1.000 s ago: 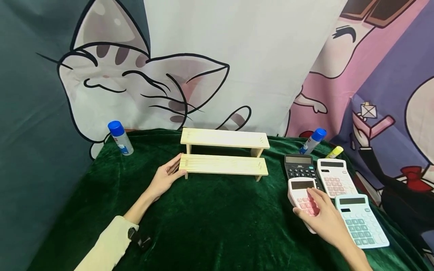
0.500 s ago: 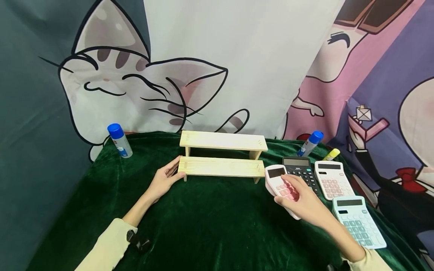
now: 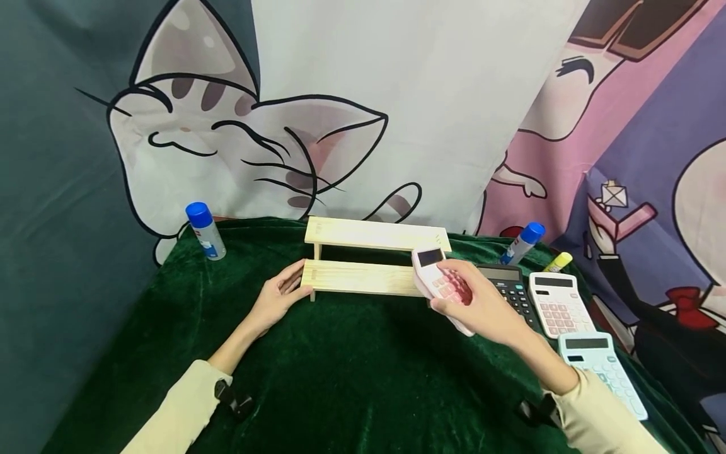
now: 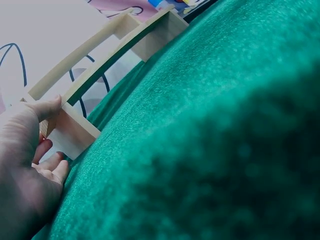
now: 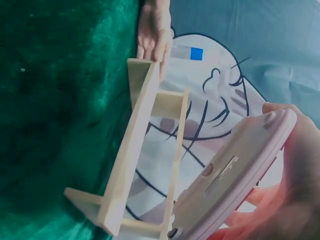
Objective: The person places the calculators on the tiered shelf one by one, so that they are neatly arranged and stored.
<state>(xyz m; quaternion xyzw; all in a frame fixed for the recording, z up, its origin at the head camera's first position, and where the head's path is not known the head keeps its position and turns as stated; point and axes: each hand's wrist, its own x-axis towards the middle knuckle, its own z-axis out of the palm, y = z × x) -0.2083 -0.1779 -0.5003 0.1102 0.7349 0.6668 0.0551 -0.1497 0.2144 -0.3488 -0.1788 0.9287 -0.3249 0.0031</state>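
A two-tier wooden shelf [image 3: 360, 276] stands on the green velvet cloth in the head view. My left hand [image 3: 276, 297] holds its left end, the thumb on the front edge of the lower board and the other fingers behind. The left wrist view shows that thumb over the board's corner by the end leg [image 4: 72, 132]. A pink-and-white calculator [image 3: 432, 275] is gripped by my right hand [image 3: 484, 306] in front of the shelf's right end, covering part of it. In the right wrist view the calculator's back [image 5: 227, 165] is tilted, apart from the lower board.
Right of the shelf lie a black calculator [image 3: 518, 296], a white one with pink keys [image 3: 558, 302] and a light blue one [image 3: 609, 372]. Blue-capped bottles stand at back left [image 3: 207, 233] and back right [image 3: 522, 243], with a yellow tube [image 3: 558, 262] nearby. A printed curtain [image 3: 431, 94] hangs behind.
My right hand has carried the pink-and-white calculator left and upward, from over the other calculators to the shelf's right end. The left hand stays at the shelf's left end.
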